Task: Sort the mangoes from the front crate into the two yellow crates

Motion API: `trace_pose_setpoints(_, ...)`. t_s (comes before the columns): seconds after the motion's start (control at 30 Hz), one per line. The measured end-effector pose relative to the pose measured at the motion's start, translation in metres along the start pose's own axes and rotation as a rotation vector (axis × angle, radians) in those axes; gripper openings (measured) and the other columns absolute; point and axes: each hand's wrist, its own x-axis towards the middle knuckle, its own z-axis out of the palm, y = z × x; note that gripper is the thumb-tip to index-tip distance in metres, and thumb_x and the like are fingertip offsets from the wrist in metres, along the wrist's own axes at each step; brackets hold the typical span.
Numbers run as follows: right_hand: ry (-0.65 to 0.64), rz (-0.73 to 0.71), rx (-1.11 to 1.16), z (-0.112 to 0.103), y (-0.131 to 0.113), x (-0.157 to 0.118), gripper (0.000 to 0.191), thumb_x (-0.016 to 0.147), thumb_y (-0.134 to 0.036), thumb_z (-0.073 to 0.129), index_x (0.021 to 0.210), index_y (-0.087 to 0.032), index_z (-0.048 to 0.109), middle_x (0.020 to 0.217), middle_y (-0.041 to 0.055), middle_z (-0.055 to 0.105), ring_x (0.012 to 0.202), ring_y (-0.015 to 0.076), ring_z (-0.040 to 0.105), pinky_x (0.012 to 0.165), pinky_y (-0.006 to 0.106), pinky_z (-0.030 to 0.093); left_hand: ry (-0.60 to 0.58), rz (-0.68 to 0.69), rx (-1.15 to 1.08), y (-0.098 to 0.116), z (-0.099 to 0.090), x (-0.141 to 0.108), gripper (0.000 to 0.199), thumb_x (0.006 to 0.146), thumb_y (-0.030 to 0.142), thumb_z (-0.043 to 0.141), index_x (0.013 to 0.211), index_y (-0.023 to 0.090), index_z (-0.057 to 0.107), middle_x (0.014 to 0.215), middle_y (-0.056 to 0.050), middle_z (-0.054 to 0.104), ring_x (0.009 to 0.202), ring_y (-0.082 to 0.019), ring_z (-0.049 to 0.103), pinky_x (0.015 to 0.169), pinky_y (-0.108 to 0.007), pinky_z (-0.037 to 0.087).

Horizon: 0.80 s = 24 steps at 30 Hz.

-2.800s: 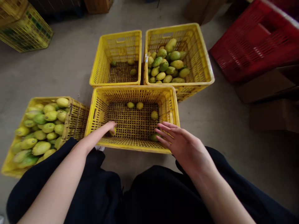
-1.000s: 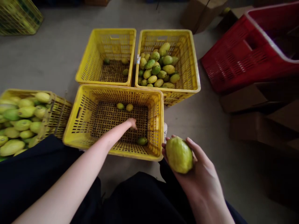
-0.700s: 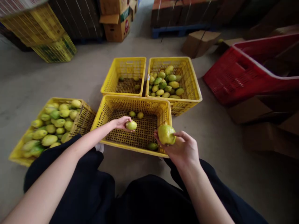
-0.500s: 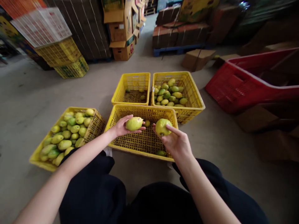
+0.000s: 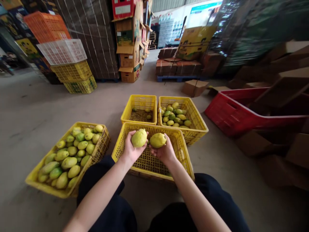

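Observation:
My left hand point(image 5: 131, 151) is closed around a yellow-green lemon point(image 5: 139, 138), its stem end up and to the right. In my right hand point(image 5: 167, 153) another lemon point(image 5: 158, 140) lies on its side, resting on the fingers. The two fruits are held side by side, a small gap apart, above a yellow plastic crate point(image 5: 185, 158) with a perforated bottom. To the left, a tilted yellow crate point(image 5: 103, 143) is filled with several yellow and green lemons point(image 5: 69, 162).
Behind stand two more yellow crates: the left one point(image 5: 138, 100) holds a few fruits, the right one point(image 5: 199, 127) several lemons point(image 5: 177, 115). A red crate point(image 5: 224, 112) and cardboard pieces point(image 5: 253, 145) are at the right. Stacked baskets point(image 5: 72, 71) stand back left.
My hands have come closer together, and both lemons have been turned. The left fingers, outstretched before, now curl around their lemon. The view has tilted up, showing more of the background.

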Motion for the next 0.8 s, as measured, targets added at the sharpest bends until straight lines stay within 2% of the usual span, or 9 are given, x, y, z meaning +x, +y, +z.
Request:
trace_pose_setpoints(0.1, -0.014, -0.003, -0.09, 0.004, 0.003, 0.008, 0.073, 0.098, -0.061, 0.008, 0.086, -0.015, 0.063, 0.049, 0.0078, 0.063, 0.035, 0.0185, 0.057, 0.034, 0.024, 0.038, 0.104, 0.0, 0.044, 0.003, 0.006, -0.001, 0.022, 0.091, 0.03, 0.055, 0.099, 0.015, 0.069, 0.081, -0.008, 0.073, 0.067, -0.019, 0.07, 0.06, -0.026, 0.055)
trace_pose_setpoints(0.2, -0.078, 0.004, -0.109, 0.005, 0.001, 0.013, 0.082, 0.096, -0.067, 0.002, 0.084, -0.015, 0.064, 0.047, 0.0085, 0.061, 0.036, 0.0195, 0.058, 0.033, 0.024, 0.038, 0.076, 0.021, 0.033, 0.006, 0.007, -0.002, 0.032, 0.096, 0.031, 0.052, 0.121, 0.016, 0.065, 0.091, -0.009, 0.075, 0.075, -0.021, 0.073, 0.068, -0.03, 0.059)
trace_pose_setpoints(0.3, -0.105, 0.026, -0.153, 0.003, -0.003, 0.013, 0.089, 0.092, -0.071, -0.005, 0.073, -0.016, 0.063, 0.047, 0.0103, 0.062, 0.036, 0.0191, 0.059, 0.034, 0.024, 0.04, 0.085, 0.025, -0.023, 0.009, 0.004, -0.002, 0.037, 0.1, 0.034, 0.047, 0.13, 0.016, 0.059, 0.091, -0.009, 0.074, 0.081, -0.022, 0.074, 0.075, -0.033, 0.062)
trace_pose_setpoints(0.37, -0.111, 0.03, -0.204, 0.002, -0.004, 0.013, 0.091, 0.09, -0.074, -0.007, 0.065, -0.018, 0.061, 0.045, 0.0104, 0.062, 0.035, 0.0184, 0.059, 0.034, 0.024, 0.039, 0.108, 0.031, -0.049, 0.011, 0.002, -0.003, 0.036, 0.1, 0.036, 0.049, 0.127, 0.015, 0.06, 0.088, -0.009, 0.074, 0.081, -0.021, 0.073, 0.076, -0.033, 0.062)
trace_pose_setpoints(0.47, -0.131, 0.035, -0.289, 0.003, -0.001, 0.009, 0.092, 0.089, -0.077, -0.007, 0.057, -0.019, 0.058, 0.041, 0.0097, 0.059, 0.032, 0.0174, 0.057, 0.031, 0.023, 0.037, 0.108, 0.081, -0.028, 0.011, 0.001, -0.004, 0.027, 0.094, 0.028, 0.06, 0.118, 0.017, 0.065, 0.089, -0.007, 0.074, 0.084, -0.02, 0.072, 0.08, -0.031, 0.06)
trace_pose_setpoints(0.53, -0.133, 0.035, -0.353, 0.005, 0.003, 0.007, 0.092, 0.09, -0.075, -0.008, 0.056, -0.019, 0.057, 0.037, 0.0094, 0.056, 0.03, 0.0167, 0.055, 0.03, 0.022, 0.036, 0.093, 0.106, -0.001, 0.008, 0.0, -0.003, 0.022, 0.09, 0.024, 0.064, 0.11, 0.018, 0.068, 0.09, -0.006, 0.074, 0.091, -0.021, 0.072, 0.084, -0.031, 0.058)
trace_pose_setpoints(0.63, -0.139, 0.008, -0.427, 0.008, 0.008, 0.005, 0.091, 0.091, -0.074, -0.007, 0.057, -0.02, 0.058, 0.034, 0.0083, 0.055, 0.027, 0.0158, 0.052, 0.029, 0.021, 0.035, 0.082, 0.096, 0.015, 0.001, -0.001, -0.001, 0.016, 0.09, 0.029, 0.063, 0.099, 0.017, 0.07, 0.088, -0.006, 0.074, 0.101, -0.024, 0.07, 0.092, -0.034, 0.055)
trace_pose_setpoints(0.8, -0.146, -0.021, -0.457, -0.001, 0.005, 0.007, 0.09, 0.083, -0.087, 0.003, 0.048, -0.021, 0.052, 0.027, 0.0033, 0.044, 0.019, 0.0117, 0.038, 0.023, 0.021, 0.03, 0.001, 0.009, 0.039, -0.01, 0.002, 0.001, 0.031, 0.095, 0.044, 0.054, 0.097, 0.017, 0.068, 0.089, -0.008, 0.073, 0.108, -0.026, 0.067, 0.099, -0.039, 0.052)
